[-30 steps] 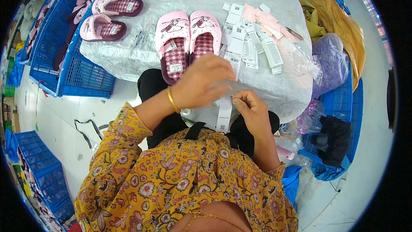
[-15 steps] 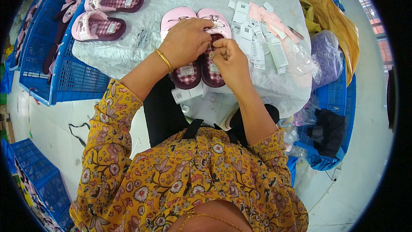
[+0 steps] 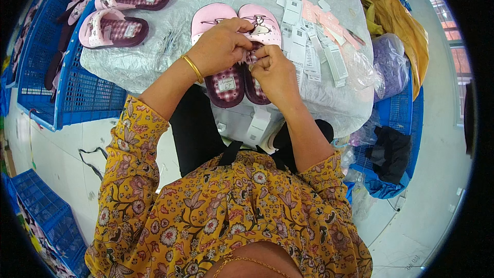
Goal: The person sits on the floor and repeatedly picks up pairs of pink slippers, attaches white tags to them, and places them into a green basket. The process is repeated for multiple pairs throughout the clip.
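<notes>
- Silvery plastic sheeting covers the table (image 3: pixel 154 56) in the upper half of the frame, with a pale floor below it and blue crates (image 3: pixel 46 67) along the left edge.
- At upper centre lies a pair of pink slippers (image 3: pixel 229 80) with checked maroon insoles, side by side and touching, toes toward the top of the frame.
- Left hand (image 3: pixel 218 46) rests curled over the left slipper's strap, fingertips pinched at the gap between the two slippers; a gold bangle (image 3: pixel 194 68) sits on the wrist.
- Right hand (image 3: pixel 275 72) is clenched over the right slipper, thumb and fingers pinching something small at the same spot; what it is cannot be made out.
- Just right of the slippers, white and pink paper tags (image 3: pixel 314 41) lie spread on the sheeting.
- More pink slippers (image 3: pixel 121 13) lie at the upper left of the table.
- White tags (image 3: pixel 257 123) hang at the table's near edge, below the hands.
- Purple plastic bag (image 3: pixel 388 64) and yellow cloth (image 3: pixel 396 15) sit at the upper right.
</notes>
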A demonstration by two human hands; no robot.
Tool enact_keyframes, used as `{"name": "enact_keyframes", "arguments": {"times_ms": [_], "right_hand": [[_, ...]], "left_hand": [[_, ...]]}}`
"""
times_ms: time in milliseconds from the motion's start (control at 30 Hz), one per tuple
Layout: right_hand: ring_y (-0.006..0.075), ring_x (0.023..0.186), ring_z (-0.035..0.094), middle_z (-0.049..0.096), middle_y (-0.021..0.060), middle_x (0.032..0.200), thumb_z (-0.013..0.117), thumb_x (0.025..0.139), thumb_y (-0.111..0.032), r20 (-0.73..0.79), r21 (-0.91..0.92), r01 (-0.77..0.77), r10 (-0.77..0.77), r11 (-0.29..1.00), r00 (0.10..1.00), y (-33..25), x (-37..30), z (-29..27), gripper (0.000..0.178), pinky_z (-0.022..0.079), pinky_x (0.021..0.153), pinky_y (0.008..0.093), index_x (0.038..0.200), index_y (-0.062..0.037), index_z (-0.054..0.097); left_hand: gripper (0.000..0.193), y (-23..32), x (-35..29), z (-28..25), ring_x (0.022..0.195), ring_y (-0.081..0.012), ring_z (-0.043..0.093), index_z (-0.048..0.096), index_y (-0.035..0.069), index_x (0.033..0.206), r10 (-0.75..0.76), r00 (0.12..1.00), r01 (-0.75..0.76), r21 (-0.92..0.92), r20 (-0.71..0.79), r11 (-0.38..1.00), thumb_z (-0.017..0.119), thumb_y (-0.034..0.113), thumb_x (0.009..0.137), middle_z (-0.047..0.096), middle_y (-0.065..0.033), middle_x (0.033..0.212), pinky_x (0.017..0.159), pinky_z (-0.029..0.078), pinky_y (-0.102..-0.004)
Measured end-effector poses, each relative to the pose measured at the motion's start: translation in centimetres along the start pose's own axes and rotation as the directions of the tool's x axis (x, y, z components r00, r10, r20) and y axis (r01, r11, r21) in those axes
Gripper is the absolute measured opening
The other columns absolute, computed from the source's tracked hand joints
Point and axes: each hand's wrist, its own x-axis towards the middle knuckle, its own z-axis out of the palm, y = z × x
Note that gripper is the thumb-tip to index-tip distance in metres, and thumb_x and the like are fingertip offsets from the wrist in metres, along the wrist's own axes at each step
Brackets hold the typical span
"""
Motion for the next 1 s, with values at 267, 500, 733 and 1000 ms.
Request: {"name": "enact_keyframes", "arguments": {"times_ms": [267,500,733,1000], "right_hand": [[0.0302,0.068,0.068,0.068,0.015,0.076,0.066,0.078,-0.004,-0.049,-0.049,0.039,-0.041,0.998,0.998,0.4,0.4,0.4,0.021,0.052,0.063,0.0384,0.098,-0.0015,0.059],[0.0312,0.072,0.069,0.07,0.0163,0.08,0.067,0.078,-0.005,-0.073,-0.093,0.056,-0.063,0.994,0.995,0.6,0.7,0.7,0.021,0.053,0.065,0.0387,0.097,-0.002,0.059],[0.0323,0.075,0.069,0.07,0.0159,0.082,0.068,0.079,-0.006,-0.114,-0.09,0.022,-0.032,0.996,0.993,0.4,0.9,1.3,0.023,0.053,0.067,0.0404,0.1,-0.0014,0.059],[0.0337,0.081,0.069,0.071,0.0176,0.086,0.069,0.081,-0.009,-0.132,-0.058,0.018,-0.026,0.998,0.991,0.7,0.9,1.5,0.025,0.053,0.072,0.0412,0.103,-0.0002,0.059]], "left_hand": [[0.024,0.0,0.0,0.0,0.121,-0.0317,0.054,0.073,0.005,0.098,0.001,1.0,-0.002,0.023,0.023,1.0,0.063,0.002,0.077,0.06,-0.0131,0.127,0.102,0.043,-0.0383],[0.024,0.1,0.0,0.0,0.12,-0.0313,0.054,0.073,0.005,0.099,0.002,1.0,-0.002,0.029,0.024,1.0,0.063,0.003,0.077,0.06,-0.0129,0.127,0.102,0.043,-0.0384],[0.016,0.7,1.1,0.3,0.106,-0.0274,0.057,0.074,0.008,0.087,0.066,0.996,-0.077,0.231,0.054,0.97,0.062,0.009,0.077,0.061,-0.0075,0.109,0.092,0.048,-0.0391],[0.012,2.3,2.7,-0.5,0.102,-0.0273,0.061,0.069,0.004,0.087,0.024,0.965,-0.134,0.408,0.262,0.903,0.062,0.009,0.08,0.059,-0.0115,0.103,0.086,0.05,-0.0395]]}}
